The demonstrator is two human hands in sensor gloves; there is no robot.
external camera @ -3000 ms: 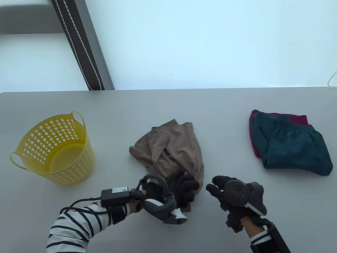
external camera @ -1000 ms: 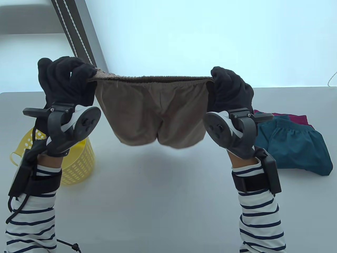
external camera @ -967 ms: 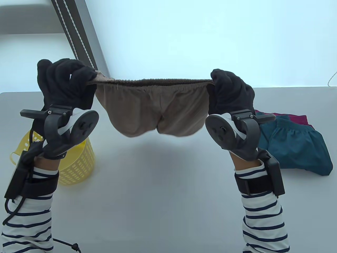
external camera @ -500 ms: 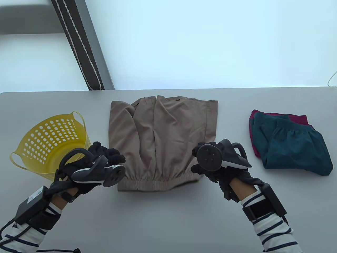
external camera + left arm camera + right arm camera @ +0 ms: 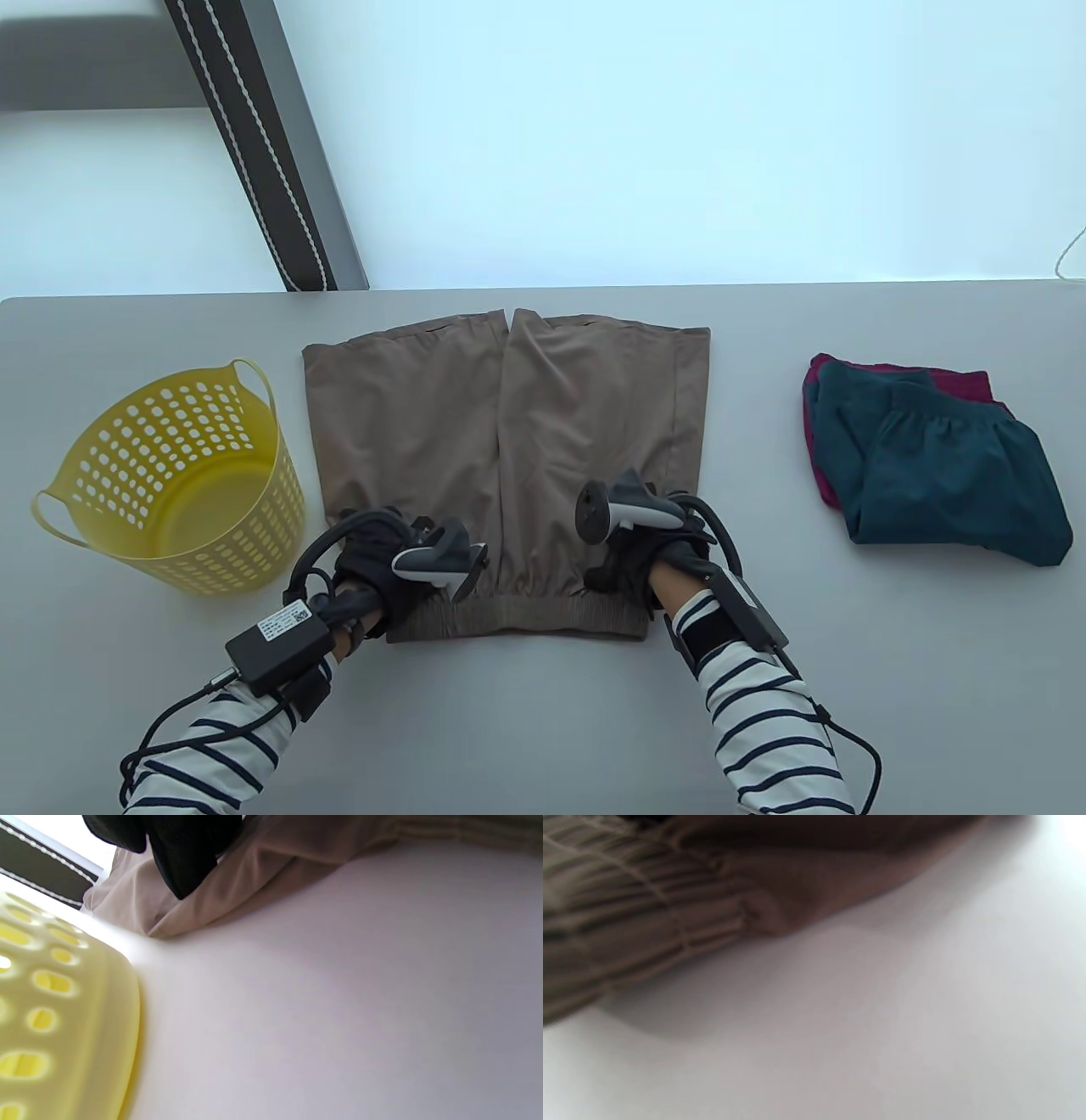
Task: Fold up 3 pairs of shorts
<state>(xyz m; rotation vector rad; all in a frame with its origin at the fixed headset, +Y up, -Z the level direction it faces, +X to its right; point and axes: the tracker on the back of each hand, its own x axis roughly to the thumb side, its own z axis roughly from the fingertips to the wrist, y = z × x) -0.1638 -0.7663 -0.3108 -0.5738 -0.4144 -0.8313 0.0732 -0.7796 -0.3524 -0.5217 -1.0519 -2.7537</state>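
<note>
the left hand (image 5: 373, 560) lies on the tan shorts (image 5: 509, 441) just above the waistband's left end, and the right hand (image 5: 645, 552) lies above its right end. in the left wrist view a black finger (image 5: 186, 861) presses down on the cloth, with nothing curled round it as far as shows; the right hand's fingers are hidden under its tracker and out of the wrist view, so i cannot tell whether they grip or only press.

the shorts lie spread flat at the middle of the table (image 5: 543, 722), waistband toward the near edge, legs toward the far edge. toward the right edge sit the teal shorts (image 5: 950, 475), folded, on top of the red shorts (image 5: 959, 382). toward the left edge stands a yellow basket (image 5: 170, 475).

by my reading two pairs are done and the third is only laid out, with its folds all left to make.
</note>
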